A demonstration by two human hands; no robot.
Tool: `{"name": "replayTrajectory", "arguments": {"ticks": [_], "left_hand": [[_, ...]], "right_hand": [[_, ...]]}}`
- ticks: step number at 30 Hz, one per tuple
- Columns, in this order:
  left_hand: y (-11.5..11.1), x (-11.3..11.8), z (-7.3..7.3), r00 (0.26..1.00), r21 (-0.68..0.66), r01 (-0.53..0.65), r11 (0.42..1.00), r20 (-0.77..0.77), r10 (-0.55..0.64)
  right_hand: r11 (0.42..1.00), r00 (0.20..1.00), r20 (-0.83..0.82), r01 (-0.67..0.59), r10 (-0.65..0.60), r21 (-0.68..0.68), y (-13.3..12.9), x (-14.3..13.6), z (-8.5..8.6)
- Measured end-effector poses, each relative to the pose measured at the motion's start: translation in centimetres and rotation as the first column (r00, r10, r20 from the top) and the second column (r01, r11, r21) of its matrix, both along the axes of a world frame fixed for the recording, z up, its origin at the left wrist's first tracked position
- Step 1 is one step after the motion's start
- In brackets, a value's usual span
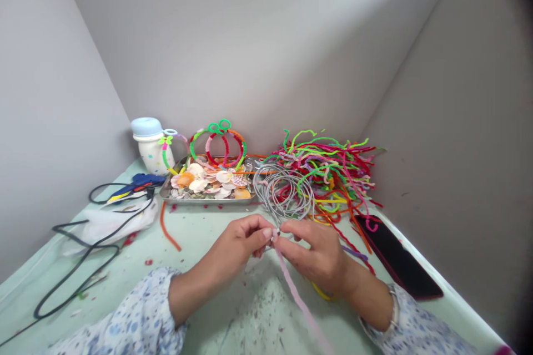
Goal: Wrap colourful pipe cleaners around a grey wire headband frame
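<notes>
A pale pink pipe cleaner (296, 295) runs from my fingertips down toward the table's near edge. My left hand (244, 239) pinches its upper end between thumb and forefinger. Close beside it, the thumb and forefinger of my right hand (322, 252) close on the same end, and the two sets of fingertips nearly touch. Something small and whitish shows at the pinch, too small to make out. Just beyond my hands lies a loose coil of grey wire (266, 199); whether its end reaches my fingers is hidden.
A metal tray (200, 199) of shells stands behind, with pipe-cleaner rings (242, 150) above it. Colourful pipe cleaners (328, 163) are heaped at the back right. A black flat object (402, 260) lies right; a white jar (150, 150), blue-handled tool (145, 181) and black cable (70, 277) are left.
</notes>
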State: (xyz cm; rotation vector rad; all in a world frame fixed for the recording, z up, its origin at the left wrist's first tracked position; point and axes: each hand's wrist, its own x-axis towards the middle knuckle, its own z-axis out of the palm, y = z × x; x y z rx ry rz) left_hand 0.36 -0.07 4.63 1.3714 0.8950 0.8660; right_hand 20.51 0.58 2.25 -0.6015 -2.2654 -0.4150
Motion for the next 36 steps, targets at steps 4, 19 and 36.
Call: {"name": "replayTrajectory", "arguments": {"ticks": [4, 19, 36], "left_hand": [[-0.1, 0.1, 0.1, 1.0, 0.003, -0.01, 1.0, -0.023, 0.01], [-0.2, 0.0, 0.2, 0.999, 0.021, 0.003, 1.0, -0.048, -0.002], [-0.6, 0.1, 0.5, 0.988, 0.168, -0.022, 0.986, -0.146, 0.047]], "right_hand": [[0.999, 0.999, -0.031, -0.039, 0.038, -0.03, -0.2, 0.1, -0.1], [1.0, 0.999, -0.046, -0.004, 0.003, -0.023, -0.3, -0.1, 0.5], [0.953, 0.94, -0.341, -0.115, 0.014, -0.28, -0.7, -1.2, 0.7]]}}
